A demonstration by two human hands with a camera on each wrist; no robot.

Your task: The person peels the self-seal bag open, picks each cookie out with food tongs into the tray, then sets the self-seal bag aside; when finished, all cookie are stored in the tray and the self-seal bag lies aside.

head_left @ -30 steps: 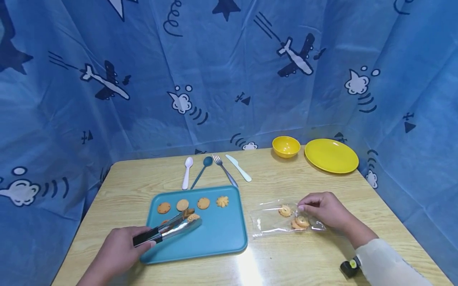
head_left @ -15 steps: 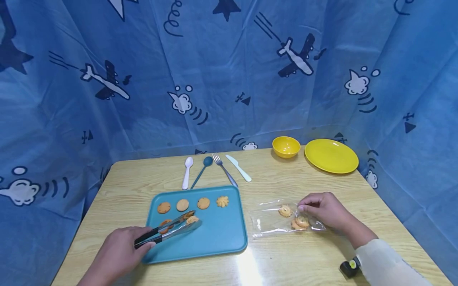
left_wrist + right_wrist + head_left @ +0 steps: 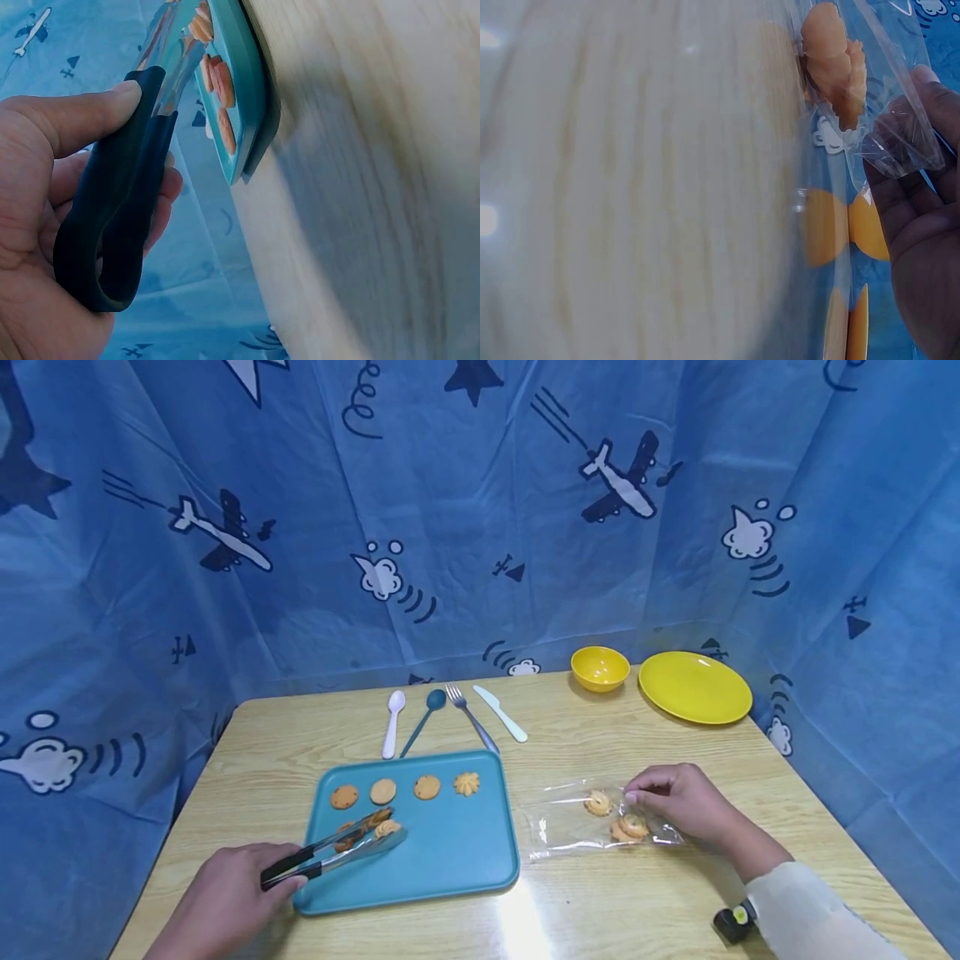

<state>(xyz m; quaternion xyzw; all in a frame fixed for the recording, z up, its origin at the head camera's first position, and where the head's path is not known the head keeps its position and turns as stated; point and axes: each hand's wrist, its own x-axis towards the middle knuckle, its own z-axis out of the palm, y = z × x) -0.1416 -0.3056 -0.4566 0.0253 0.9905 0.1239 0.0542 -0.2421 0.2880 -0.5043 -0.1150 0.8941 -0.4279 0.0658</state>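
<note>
My left hand (image 3: 228, 889) grips black-handled tongs (image 3: 124, 180) over the left part of the teal tray (image 3: 457, 852). A piped swirl cookie (image 3: 387, 828) sits between the tong tips; whether it touches the tray I cannot tell. Behind the tongs, another cookie (image 3: 344, 842) is partly hidden. Several cookies line the tray's back edge, among them a round one (image 3: 382, 791) and a flower-shaped one (image 3: 467, 783). To the right, my right hand (image 3: 678, 797) pinches the edge of a clear plastic bag (image 3: 558, 828) with a few cookies (image 3: 832, 56) inside.
Beyond the tray lie a white spoon (image 3: 392, 722), a dark teal spoon (image 3: 433, 702), a fork (image 3: 468, 714) and a pale knife (image 3: 500, 713). A yellow bowl (image 3: 600, 668) and a yellow plate (image 3: 693, 687) stand at the back right. Blue curtain (image 3: 465, 485) surrounds the table.
The left hand has drawn the tongs leftward and slightly nearer, and the swirl cookie has shifted along with their tips. My right hand and the bag have stayed put.
</note>
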